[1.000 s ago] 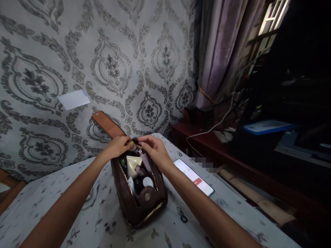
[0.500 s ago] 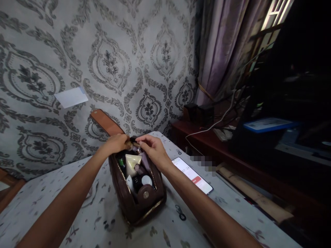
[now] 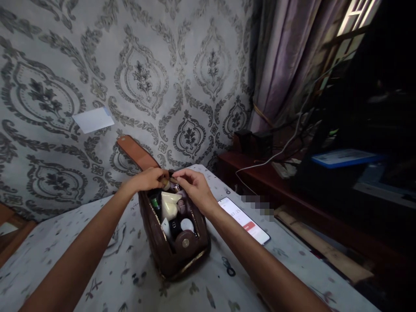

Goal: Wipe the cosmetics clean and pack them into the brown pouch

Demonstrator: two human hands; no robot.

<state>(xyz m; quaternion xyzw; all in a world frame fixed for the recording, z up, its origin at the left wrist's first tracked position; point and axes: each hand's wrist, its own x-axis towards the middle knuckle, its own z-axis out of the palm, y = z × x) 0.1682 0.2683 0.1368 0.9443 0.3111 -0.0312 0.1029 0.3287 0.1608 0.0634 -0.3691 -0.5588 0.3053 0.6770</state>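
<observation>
A brown zippered bag (image 3: pixel 157 249) stands unzipped on the patterned cloth, its orange-brown flap (image 3: pixel 136 151) stretched out towards the wall. Inside lie a pale yellow tube (image 3: pixel 169 206), a round white-topped item (image 3: pixel 187 225), a black item and a green one. At the bag's far end, my left hand (image 3: pixel 152 178) has its fingers curled over the rim; what they hold, if anything, is hidden. Close beside it, my right hand (image 3: pixel 191 184) pinches at the same far edge, on something too small to name.
A lit phone (image 3: pixel 256 232) lies right of the bag, beneath my right forearm. Further right are a dark red shelf (image 3: pixel 230 160) with a white cable (image 3: pixel 276 152) and a blue-edged item (image 3: pixel 347 157). A patterned wall with a white card (image 3: pixel 93 120) rises behind.
The view has shifted slightly. The pale yellow tube sits at a different angle in the bag. Both hands remain at the bag's far end, with the fingers slightly moved.
</observation>
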